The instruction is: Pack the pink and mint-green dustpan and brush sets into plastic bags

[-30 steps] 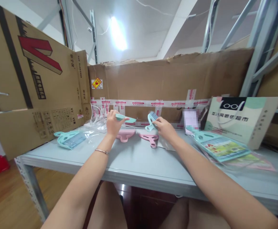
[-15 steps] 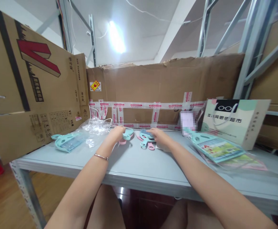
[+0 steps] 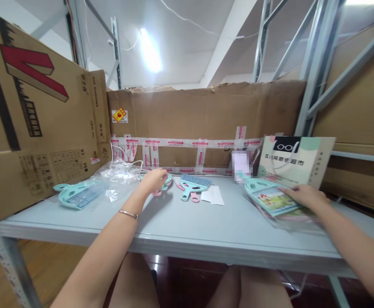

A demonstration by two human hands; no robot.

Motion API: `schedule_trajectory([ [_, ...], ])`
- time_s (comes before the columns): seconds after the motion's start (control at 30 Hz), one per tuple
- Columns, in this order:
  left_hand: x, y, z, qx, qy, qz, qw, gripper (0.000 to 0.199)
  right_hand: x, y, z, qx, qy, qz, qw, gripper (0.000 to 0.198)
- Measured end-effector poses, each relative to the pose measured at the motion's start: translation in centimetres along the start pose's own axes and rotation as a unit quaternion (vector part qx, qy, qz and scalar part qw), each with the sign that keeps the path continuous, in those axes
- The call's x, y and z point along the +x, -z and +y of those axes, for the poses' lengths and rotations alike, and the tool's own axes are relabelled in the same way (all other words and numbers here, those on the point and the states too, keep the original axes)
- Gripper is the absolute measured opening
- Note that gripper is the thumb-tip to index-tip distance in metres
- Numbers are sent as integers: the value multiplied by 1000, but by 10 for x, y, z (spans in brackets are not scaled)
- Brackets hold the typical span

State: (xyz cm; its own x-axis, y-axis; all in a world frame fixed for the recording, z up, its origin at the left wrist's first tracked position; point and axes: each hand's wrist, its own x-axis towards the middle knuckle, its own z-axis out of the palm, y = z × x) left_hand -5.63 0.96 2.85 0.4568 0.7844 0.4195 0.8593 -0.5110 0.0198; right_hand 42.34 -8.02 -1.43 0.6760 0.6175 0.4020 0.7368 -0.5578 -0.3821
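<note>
My left hand (image 3: 152, 179) rests on a teal dustpan (image 3: 166, 181) lying over a pink one at the back middle of the grey table (image 3: 187, 231). A teal brush (image 3: 194, 183) lies just right of it on a pink brush, free of any hand. My right hand (image 3: 305, 196) lies flat on a stack of bagged teal dustpan sets (image 3: 270, 199) at the right, fingers spread over the top pack.
A loose teal dustpan (image 3: 76, 194) and clear plastic bags (image 3: 118, 175) lie at the left. A white paper slip (image 3: 213, 195) sits mid-table. A printed paper bag (image 3: 294, 160) stands behind the stack. Cardboard walls (image 3: 203, 124) close off the back and left.
My right hand let go of the teal brush and moved right onto the stack of bagged sets. My left hand lowered its teal dustpan onto the pink one.
</note>
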Motion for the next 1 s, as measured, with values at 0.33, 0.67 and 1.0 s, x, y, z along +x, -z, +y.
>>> schedule_trajectory([
  [0.33,3,-3,-7,-44,-20,66,997,22,-31,39,-45,31,23,66,997,27],
  [0.67,-6,3,40,-617,116,-64,776,61,-78,17,-193,328,193,27,924,18],
  [1.0,3,-4,27,-606,252,142,741,44,-118,-12,-231,536,171,10,827,25],
])
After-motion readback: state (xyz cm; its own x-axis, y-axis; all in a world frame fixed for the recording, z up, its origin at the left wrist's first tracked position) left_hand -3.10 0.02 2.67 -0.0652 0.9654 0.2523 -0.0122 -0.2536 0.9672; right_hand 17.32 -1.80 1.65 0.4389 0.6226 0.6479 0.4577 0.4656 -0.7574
